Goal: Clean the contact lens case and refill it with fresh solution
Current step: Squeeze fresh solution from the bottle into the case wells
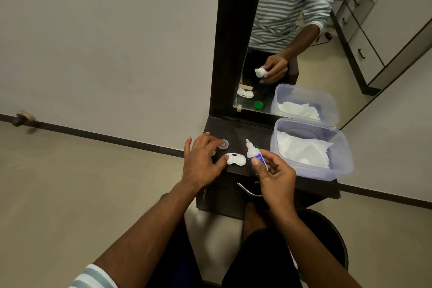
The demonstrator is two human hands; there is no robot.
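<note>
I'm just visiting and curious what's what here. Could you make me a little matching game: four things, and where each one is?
Things:
1. bottle
2. lens case
3. tissues
4. clear cap

Places:
A. inside the plastic box
B. held in the right hand
C. on the shelf, touched by the left hand
D. on the shelf beyond the case

Pairs: 1-B, 2-C, 3-A, 4-D

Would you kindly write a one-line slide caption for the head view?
Left hand steadies the open lens case while the right hand holds the uncapped solution bottle beside it.
</note>
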